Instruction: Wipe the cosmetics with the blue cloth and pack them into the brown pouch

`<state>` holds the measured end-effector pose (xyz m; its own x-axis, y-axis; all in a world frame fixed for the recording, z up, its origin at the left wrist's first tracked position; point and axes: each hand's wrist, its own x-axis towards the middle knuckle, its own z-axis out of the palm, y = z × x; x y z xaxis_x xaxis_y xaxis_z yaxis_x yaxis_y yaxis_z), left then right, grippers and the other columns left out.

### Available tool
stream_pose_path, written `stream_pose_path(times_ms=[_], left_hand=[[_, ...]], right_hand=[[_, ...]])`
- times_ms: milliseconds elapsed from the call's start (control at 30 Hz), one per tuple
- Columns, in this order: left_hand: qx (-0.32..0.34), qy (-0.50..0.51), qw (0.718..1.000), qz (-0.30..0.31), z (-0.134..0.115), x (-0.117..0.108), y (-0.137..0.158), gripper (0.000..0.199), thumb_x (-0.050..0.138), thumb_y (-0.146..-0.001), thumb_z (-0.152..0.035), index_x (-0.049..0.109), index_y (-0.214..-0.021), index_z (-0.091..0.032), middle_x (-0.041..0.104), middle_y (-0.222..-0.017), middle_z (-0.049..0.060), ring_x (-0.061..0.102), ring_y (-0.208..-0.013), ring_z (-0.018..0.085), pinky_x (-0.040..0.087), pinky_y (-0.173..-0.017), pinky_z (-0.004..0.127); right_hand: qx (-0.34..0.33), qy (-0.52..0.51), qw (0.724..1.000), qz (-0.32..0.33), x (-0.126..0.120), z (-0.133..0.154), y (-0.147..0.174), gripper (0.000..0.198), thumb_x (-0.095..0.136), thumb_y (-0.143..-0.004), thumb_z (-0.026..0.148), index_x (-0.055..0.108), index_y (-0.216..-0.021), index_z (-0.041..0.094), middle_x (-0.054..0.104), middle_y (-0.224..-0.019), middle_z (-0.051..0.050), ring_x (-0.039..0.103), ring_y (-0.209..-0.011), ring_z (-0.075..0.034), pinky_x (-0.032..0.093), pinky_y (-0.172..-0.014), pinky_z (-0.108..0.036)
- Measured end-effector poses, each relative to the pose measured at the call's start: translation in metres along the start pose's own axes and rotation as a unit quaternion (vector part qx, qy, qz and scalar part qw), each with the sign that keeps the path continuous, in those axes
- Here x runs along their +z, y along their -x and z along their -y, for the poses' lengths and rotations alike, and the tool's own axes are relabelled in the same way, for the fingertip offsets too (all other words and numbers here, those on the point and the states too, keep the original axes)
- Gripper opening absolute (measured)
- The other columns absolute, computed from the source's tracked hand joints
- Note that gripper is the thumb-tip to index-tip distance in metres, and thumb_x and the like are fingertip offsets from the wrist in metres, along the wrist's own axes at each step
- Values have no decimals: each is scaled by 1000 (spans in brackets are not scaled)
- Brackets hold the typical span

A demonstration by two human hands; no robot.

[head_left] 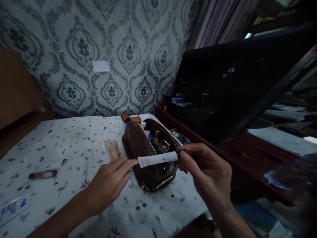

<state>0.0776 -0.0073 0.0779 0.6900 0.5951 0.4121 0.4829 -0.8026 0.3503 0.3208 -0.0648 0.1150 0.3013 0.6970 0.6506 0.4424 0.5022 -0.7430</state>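
A small white squeeze tube (158, 159) with a dark cap is held level in front of a brown cosmetic bag (138, 145). My right hand (206, 170) pinches the tube at its cap end between thumb and fingertips. At the flat crimped end, the fingers of my left hand (109, 183) close on the tube's edge, the thumb partly hidden. The bag lies unzipped, its gold zipper showing, with several cosmetics inside. A beige tube (112, 149) rests on the cloth just behind my left hand.
A white patterned cloth (79, 132) covers the table. On it, to the left, lie a dark reddish slim tube (43, 174) and a clear packet (15, 210). A large black screen (223, 79) leans on a dark red desk (242, 145) at right. A patterned wall (128, 53) stands behind.
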Motion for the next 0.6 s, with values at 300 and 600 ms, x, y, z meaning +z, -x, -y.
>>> stream_pose_path(times_ms=[300,600], left_hand=[[80,-219,972,-25,-11,16,-36,59,31,-96,-3,29,-150,-25,59,-100,7,54,-66,15,27,-43,20],[86,-206,970,-99,-9,28,-30,44,31,-101,-9,46,-141,-21,61,-99,8,53,-61,12,35,-45,22]], right_hand=[[-4,47,992,-120,-36,-29,14,6,74,-86,27,73,-89,21,62,-59,3,57,-47,-9,47,-44,-18],[-33,93,980,-175,-42,-45,10,10,77,-82,25,73,-91,22,65,-65,3,57,-48,-10,46,-45,-23]])
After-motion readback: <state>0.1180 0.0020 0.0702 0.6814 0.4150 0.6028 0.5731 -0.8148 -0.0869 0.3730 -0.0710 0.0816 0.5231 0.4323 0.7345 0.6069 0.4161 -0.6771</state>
